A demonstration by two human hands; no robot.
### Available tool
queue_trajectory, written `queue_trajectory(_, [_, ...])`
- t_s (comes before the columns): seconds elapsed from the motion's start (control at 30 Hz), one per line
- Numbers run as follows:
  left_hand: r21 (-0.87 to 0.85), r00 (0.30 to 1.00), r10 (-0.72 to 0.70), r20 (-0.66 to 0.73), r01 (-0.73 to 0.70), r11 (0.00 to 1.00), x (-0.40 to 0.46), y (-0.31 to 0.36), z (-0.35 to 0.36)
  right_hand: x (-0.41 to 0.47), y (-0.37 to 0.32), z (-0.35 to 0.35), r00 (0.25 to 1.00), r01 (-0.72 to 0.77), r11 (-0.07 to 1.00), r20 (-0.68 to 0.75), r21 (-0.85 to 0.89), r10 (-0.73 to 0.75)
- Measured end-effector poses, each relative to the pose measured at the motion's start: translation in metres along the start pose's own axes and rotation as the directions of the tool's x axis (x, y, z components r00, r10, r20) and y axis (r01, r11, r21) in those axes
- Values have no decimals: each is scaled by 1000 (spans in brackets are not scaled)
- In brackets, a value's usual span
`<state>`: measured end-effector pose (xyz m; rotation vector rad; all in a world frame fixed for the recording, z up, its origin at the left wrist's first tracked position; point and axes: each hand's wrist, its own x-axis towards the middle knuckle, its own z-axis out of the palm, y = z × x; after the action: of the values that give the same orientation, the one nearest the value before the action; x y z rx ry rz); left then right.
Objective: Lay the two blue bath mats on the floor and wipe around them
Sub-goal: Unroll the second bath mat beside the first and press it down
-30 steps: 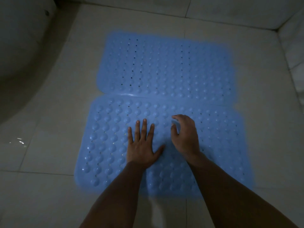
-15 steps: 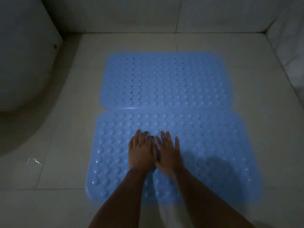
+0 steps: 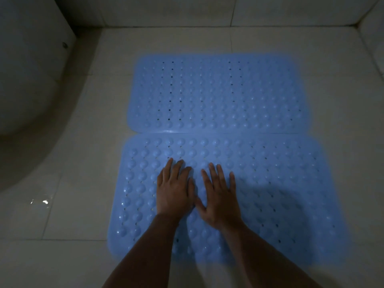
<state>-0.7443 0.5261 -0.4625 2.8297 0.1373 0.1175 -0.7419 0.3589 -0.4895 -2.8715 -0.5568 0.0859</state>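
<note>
L hand (image 3: 174, 194) & R hand (image 3: 220, 201) flat on near mat (image 3: 280, 194), fingers straight; slightly wider apart vs before.

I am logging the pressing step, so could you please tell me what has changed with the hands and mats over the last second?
The right hand, curled with fingertips on the near blue studded rubber bath mat a second ago, has flattened and now presses palm down close beside the left hand, their thumbs about touching. Nothing was gripped or released. The left hand stays flat, and both this mat and the far blue studded mat lie edge to edge as before.
</note>
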Motion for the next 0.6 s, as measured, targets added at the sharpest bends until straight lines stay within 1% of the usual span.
queue_trajectory(0.17, [10,1000,5,-29,-5,1000,-7,-8,-5,0,-2,-1,1000,10,1000,9,20,-10])
queue_trajectory(0.27, [19,999,-14,-40,14,1000,-14,-5,-10,2,-1,1,1000,-21,998,-10,56,22])
queue_trajectory(0.37, [24,999,-10,-39,11,1000,-17,0,-15,19,1,-16,990,-30,973,-131,230,61])
queue_trajectory(0.43, [18,1000,-7,-22,8,1000,-16,12,-14,34,13,-40,980,-19,935,-179,355,88])
queue_trajectory(0.5, [-10,1000,18,13,-18,1000,-13,36,-9,44,33,-71,971,-64,928,-193,367,144])
queue_trajectory(0.6, [-77,992,97,79,-91,993,-9,80,3,42,67,-107,955,-191,925,-155,328,252])
